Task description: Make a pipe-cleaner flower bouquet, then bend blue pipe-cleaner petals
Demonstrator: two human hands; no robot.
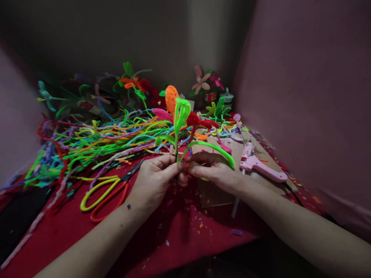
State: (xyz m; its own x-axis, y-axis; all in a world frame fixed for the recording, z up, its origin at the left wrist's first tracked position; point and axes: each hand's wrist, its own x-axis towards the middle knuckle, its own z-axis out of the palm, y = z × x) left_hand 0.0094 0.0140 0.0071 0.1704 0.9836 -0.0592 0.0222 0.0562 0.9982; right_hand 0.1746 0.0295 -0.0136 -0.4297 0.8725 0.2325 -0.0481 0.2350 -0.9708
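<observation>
A bright green pipe-cleaner flower stem stands upright in the middle, with a looped green top and two curved leaves. My left hand is closed around its lower part, pinching it between thumb and fingers. Just right of the stem, my right hand has its thumb and fingers pressed together; what they hold, if anything, is hidden. The long green leaf arches over the back of that hand. Behind the green top show an orange fuzzy loop and red fuzzy petals.
Loose pipe cleaners in many colours cover the left and back. Scissors with yellow and red handles lie left of my hands. A pink glue gun rests on cardboard at right. Finished fuzzy flowers stand behind.
</observation>
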